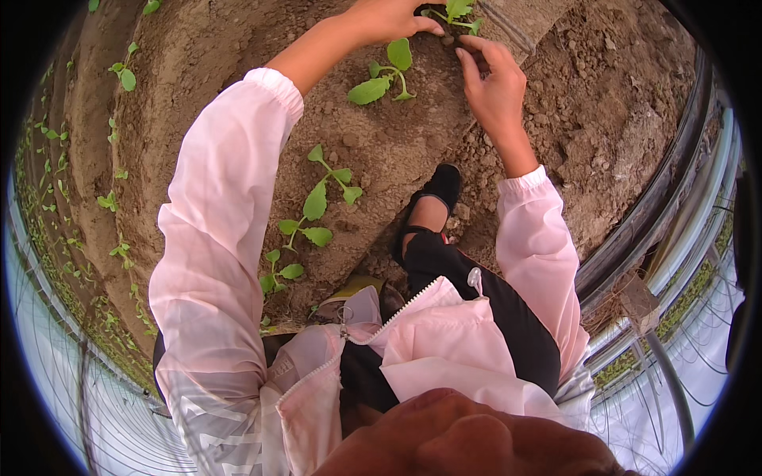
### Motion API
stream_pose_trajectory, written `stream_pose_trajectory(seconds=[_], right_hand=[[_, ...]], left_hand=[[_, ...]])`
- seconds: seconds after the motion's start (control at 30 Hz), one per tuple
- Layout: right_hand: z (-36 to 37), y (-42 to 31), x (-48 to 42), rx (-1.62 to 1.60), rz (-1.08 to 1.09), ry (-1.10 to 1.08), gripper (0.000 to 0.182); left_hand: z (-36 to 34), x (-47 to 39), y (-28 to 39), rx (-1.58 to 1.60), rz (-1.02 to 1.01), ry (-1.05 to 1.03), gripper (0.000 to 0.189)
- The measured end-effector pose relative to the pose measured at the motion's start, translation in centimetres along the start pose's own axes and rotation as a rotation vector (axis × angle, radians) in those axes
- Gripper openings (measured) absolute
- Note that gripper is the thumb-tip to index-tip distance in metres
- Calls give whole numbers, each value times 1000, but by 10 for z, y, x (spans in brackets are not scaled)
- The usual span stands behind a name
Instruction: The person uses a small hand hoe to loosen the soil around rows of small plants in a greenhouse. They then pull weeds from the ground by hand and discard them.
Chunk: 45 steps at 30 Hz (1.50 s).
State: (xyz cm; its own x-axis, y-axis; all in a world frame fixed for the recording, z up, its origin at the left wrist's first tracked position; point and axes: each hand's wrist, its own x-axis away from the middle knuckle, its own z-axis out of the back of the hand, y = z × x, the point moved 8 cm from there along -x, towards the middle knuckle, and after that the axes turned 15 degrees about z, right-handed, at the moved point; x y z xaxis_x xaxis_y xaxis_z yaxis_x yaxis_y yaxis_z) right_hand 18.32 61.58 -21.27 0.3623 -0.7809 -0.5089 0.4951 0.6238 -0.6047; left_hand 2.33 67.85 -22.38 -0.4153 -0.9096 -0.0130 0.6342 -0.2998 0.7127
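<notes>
At the top edge of the head view a green leafy seedling (pixel 458 11) stands in the brown soil, partly cut off by the frame. My left hand (pixel 387 19) is on its left side, thumb stretched toward the base of the stem and the other fingers partly out of view. My right hand (pixel 495 83) is at the lower right of that seedling. Its index fingertip is by dark soil at the stem base, the thumb is apart from it, and nothing shows between them. Another broad-leaved seedling (pixel 387 74) grows just below, between my forearms.
More seedlings (pixel 309 229) run down the bed toward my feet. Further rows (pixel 119 250) lie to the left. A dark strip (pixel 512 27) lies on the soil at upper right. My black shoe (pixel 443 184) rests beside the bed. Pale pipes (pixel 690 238) curve along the right edge.
</notes>
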Motion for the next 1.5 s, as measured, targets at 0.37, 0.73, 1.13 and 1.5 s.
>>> stream_pose_trajectory(seconds=[0.37,0.73,1.13,1.5], right_hand=[[-14,12,1,92,-90,117,35],[-18,11,-4,250,-76,112,21],[0,6,3,77,-142,219,20],[-8,1,10,63,-164,98,17]], left_hand=[[1,4,-4,-7,-83,127,36],[-6,1,-3,-55,-46,90,20],[12,7,10,112,-29,112,35],[18,14,3,60,59,44,48]])
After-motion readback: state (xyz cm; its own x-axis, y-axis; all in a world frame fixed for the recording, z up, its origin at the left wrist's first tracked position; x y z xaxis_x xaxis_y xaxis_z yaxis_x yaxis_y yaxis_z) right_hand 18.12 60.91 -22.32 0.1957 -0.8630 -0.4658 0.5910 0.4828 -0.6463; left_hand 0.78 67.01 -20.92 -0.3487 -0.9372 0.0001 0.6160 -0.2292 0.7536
